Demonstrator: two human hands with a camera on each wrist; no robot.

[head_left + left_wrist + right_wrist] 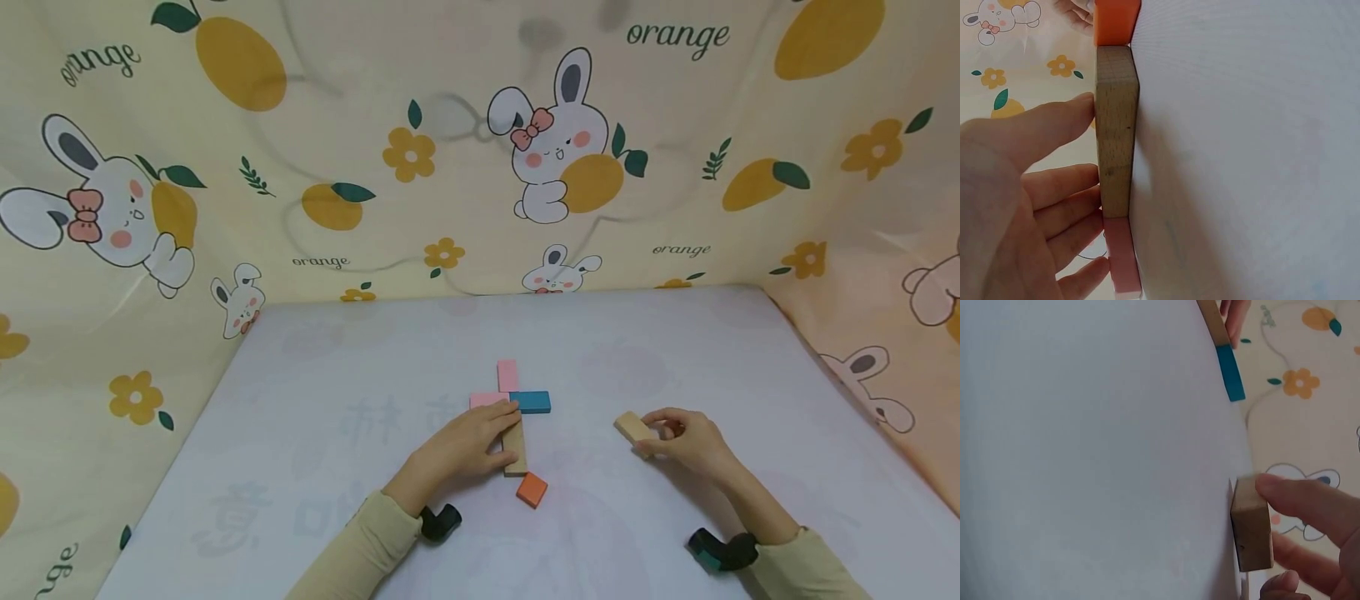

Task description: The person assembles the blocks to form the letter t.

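In the head view my left hand [461, 446] lies over a long wooden block [514, 460] and a pink block [483, 399]. The left wrist view shows its fairly straight fingers touching the wooden block [1116, 144] and the pink one [1122, 256]. To the right, my right hand [693, 442] pinches another wooden block [632, 427] at the tabletop. The right wrist view has the thumb on that block's [1252, 540] edge, with other fingers partly hidden behind it. A blue block [534, 402] and an upright-lying pink block [507, 375] adjoin the first pink block.
An orange block [532, 490] sits turned at the near end of the long wooden block. Everything lies on a white tabletop [600, 508]. A patterned cloth [465, 108] with rabbits and oranges hangs behind and at both sides. Each wrist wears a black device [441, 523].
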